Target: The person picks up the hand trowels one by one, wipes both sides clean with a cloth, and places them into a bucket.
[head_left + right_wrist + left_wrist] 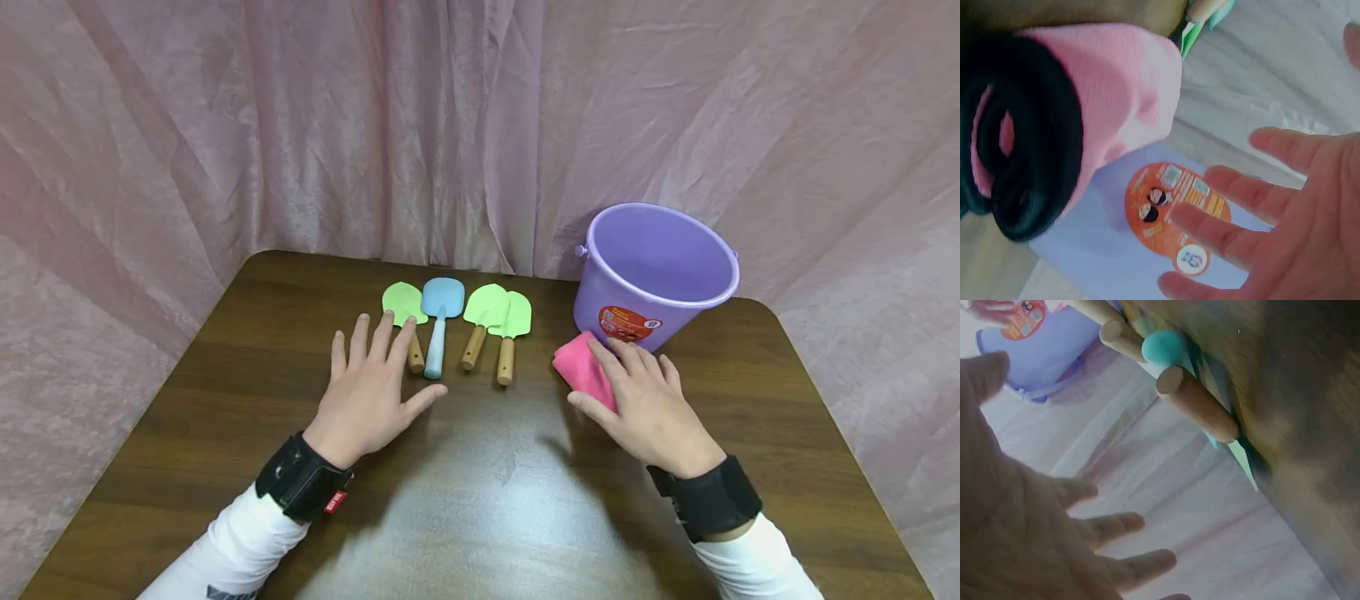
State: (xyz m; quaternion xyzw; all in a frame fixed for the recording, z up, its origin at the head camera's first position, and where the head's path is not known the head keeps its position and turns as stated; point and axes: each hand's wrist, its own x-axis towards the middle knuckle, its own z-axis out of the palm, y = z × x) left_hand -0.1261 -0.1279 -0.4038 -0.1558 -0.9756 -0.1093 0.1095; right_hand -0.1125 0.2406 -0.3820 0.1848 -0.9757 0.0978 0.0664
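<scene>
My left hand hovers with spread, straight fingers in front of the row of spatulas and holds nothing. Near its fingertips lie a green spatula with a wooden handle and a light-blue spatula. Two more green spatulas lie to the right, their blades overlapping. My right hand, fingers extended, is over a folded pink cloth; the right wrist view shows a gap between the fingers and the cloth. That cloth has a thick black edge, rolled at one end.
A purple bucket with a round red label stands at the back right, right behind the pink cloth. Pink curtains hang behind the brown wooden table.
</scene>
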